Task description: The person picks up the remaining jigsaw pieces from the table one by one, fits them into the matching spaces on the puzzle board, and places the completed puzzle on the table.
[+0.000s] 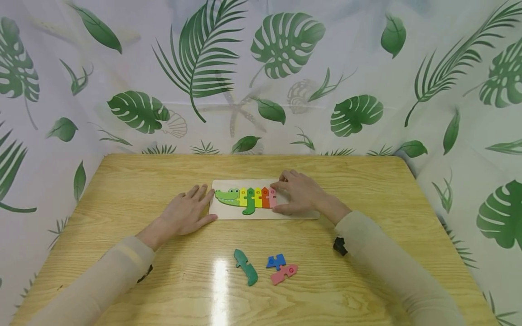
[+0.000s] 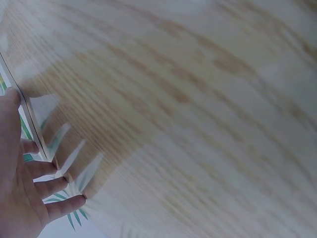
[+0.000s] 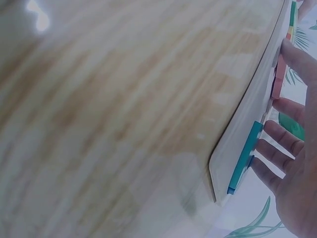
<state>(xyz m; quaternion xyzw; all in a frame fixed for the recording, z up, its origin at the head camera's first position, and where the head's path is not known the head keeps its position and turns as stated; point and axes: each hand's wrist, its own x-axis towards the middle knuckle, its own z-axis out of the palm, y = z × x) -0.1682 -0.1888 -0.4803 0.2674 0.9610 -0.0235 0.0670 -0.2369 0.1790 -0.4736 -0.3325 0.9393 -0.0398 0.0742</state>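
Note:
A pale puzzle board [image 1: 228,214] lies on the table with a crocodile on it, made of a light green head [image 1: 227,196] and numbered yellow, green and red pieces. At the row's right end, my right hand [image 1: 303,192] pinches a pink puzzle piece [image 1: 273,198], thumb at its near end and index finger at its far end. Beneath that hand a teal piece [image 3: 245,157] shows on the board in the right wrist view, hidden in the head view. My left hand [image 1: 185,212] rests at the board's left edge, fingers spread, thumb by the near corner.
On the table nearer me lie a dark green leg-shaped piece [image 1: 246,267], a blue piece [image 1: 276,261] and another pink piece [image 1: 284,274], the last two close together. A leaf-patterned cloth [image 1: 244,113] hangs behind the wooden table [image 1: 163,290].

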